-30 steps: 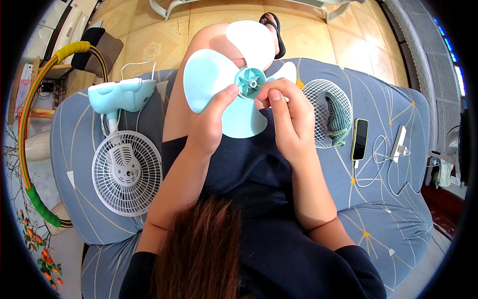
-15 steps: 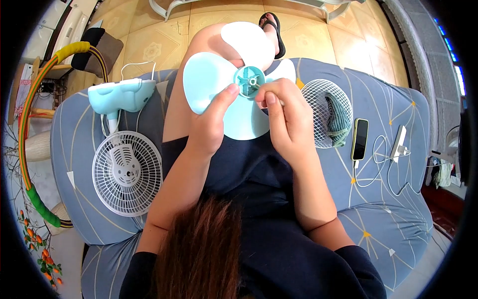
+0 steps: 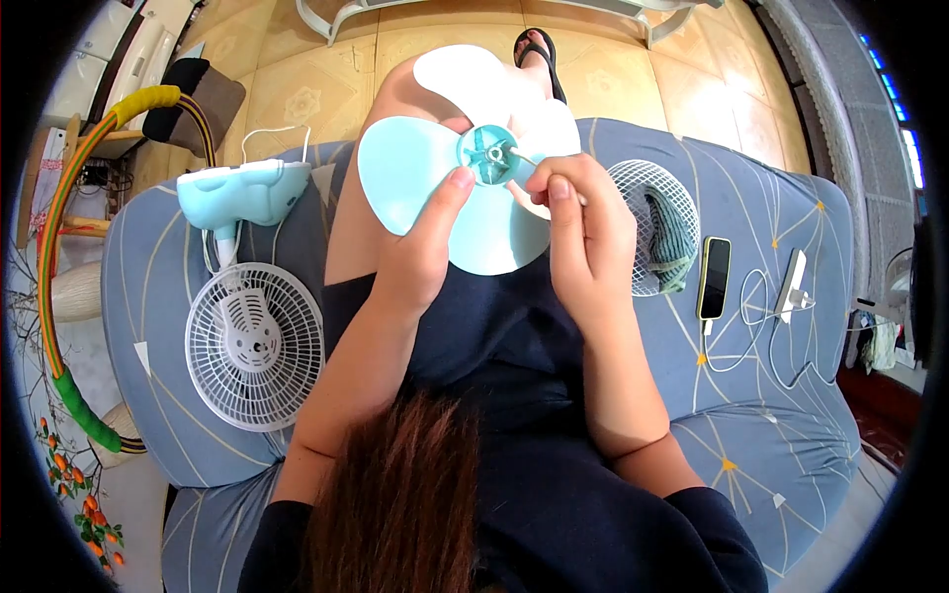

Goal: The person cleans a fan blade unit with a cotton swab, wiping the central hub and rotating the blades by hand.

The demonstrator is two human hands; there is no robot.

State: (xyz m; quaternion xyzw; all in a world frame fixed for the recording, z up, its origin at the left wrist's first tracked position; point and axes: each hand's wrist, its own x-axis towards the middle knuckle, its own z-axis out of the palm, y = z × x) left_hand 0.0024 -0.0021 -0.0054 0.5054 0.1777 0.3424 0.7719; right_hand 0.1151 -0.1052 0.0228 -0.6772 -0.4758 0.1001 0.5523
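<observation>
A light blue fan blade [image 3: 405,173] with a round ribbed hub is held up over my lap, hub side facing me. My left hand [image 3: 430,232] grips it beside the hub, thumb on the near side. My right hand [image 3: 585,222] pinches a thin white stick, a cotton swab by its look [image 3: 522,156], whose tip is at the hub's right edge. The light blue fan body [image 3: 242,195], with a white rear grille [image 3: 255,346], lies to the left. On the right a white front grille [image 3: 629,188] holds a striped green cloth [image 3: 669,237].
All this is on a grey-blue patterned sofa [image 3: 771,415]. A phone [image 3: 714,277] on a cable and a white power strip [image 3: 791,285] lie at the right. A taped hoop [image 3: 59,247] and a plant with orange fruits [image 3: 89,514] stand at the left.
The fan blade has turned and shifted slightly left. My right hand has drawn back a little to the right, so more of the white stick shows.
</observation>
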